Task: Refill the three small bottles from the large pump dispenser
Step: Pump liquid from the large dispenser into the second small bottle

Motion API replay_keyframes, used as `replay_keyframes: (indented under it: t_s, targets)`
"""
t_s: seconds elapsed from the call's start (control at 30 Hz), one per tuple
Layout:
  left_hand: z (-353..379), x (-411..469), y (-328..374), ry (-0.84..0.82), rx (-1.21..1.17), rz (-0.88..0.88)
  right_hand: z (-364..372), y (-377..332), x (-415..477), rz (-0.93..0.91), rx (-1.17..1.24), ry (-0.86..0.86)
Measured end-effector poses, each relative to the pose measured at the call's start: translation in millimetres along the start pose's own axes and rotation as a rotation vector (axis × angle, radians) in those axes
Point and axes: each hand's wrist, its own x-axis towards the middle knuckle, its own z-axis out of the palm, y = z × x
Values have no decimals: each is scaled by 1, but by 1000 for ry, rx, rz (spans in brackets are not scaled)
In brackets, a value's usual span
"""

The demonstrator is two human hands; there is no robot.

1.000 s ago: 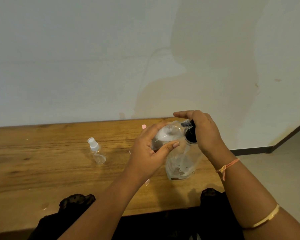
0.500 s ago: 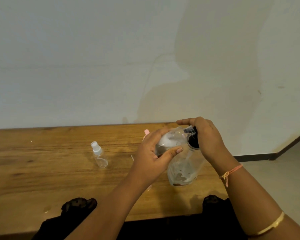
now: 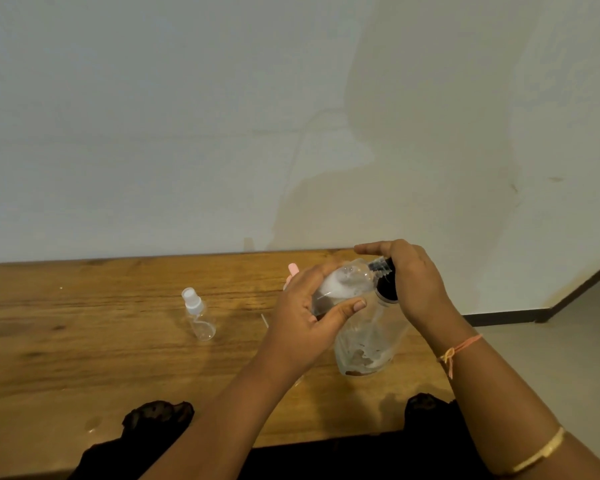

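— Where's the small bottle (image 3: 343,284)?
— Tilted at the top of the large pump dispenser (image 3: 368,344), neck by the black nozzle. The left hand (image 3: 302,327) grips it, fingers (image 3: 321,271) curled over its body, thumb beneath.
— And the right hand (image 3: 416,285)?
— Fingers wrapped over the dispenser's pump head. The dispenser stands on the surface (image 3: 84,341); a second small bottle (image 3: 198,317) stands well left of it.

view | tilted up slightly | table (image 3: 84,341), spray bottle (image 3: 197,315), left hand (image 3: 305,327), right hand (image 3: 416,282) lower in frame
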Motion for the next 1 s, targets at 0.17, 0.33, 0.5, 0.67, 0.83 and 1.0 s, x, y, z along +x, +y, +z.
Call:
replay_keyframes:
  t_s: [0.17,0.33,0.5,0.67,0.83,1.0]
  targets:
    - [-2,0,4,4,-52,28,2,-7,-3,-21,113,-18]
    - [-4,1,6,-1,-72,22,-1,-7,0,-102,-130,-49]
    - [0,1,0,-10,-33,-10,-3,-2,3,48,-88,-58]
    - [-1,-1,3,-5,-34,8,-2,-5,4,59,-70,-106]
    - [-4,0,9,-9,-43,36,-3,-3,3,-34,-134,-109]
    - [0,1,1,-11,-24,2,-3,-5,2,58,-91,-85]
